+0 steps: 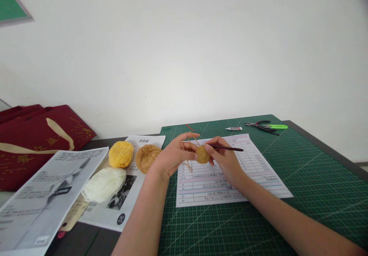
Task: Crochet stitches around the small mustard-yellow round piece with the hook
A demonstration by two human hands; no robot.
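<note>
Tan crocheted ball (202, 154) is worked with a dark-handled crochet hook (224, 147) above a printed form (230, 175).

A looped yarn strand (188, 166) is pinched in the closed grip of the left hand (172, 154), against the ball. The hook is held in the closed, pencil-like grip of the right hand (225, 158), its tip hidden at the ball. A yellow yarn ball (121, 154) and a tan yarn ball (148, 158) are placed left of the form; pliers (266, 126) are placed beyond it.
</note>
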